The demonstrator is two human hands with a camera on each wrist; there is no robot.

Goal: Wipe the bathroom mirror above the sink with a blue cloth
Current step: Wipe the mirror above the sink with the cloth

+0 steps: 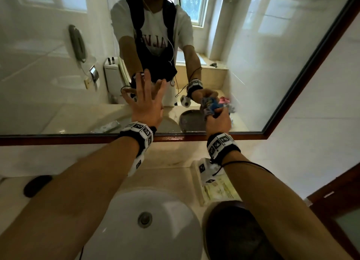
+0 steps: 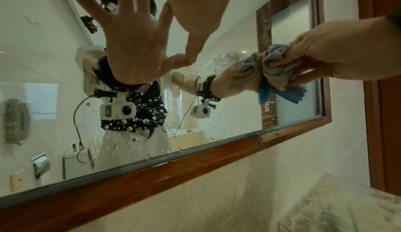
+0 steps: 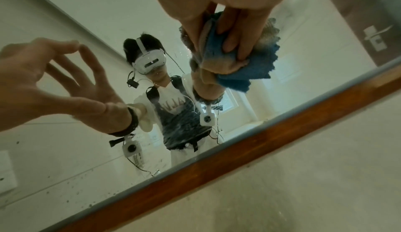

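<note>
Ideally the right hand (image 1: 218, 121), clutching the bunched blue terry cloth (image 1: 211, 107), presses it flat against the wood-framed wall mirror (image 1: 253, 65) while the spread-fingered left hand (image 1: 147, 104) braces the glass.

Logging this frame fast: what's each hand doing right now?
Left hand: open, fingers spread against the mirror.
Right hand: gripping the bunched blue cloth on the glass.

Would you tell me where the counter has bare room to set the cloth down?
Bare counter lies left of the sink, between the mirror frame and the dark object. The right is crowded: a packet and dark round dish fill it.
</note>
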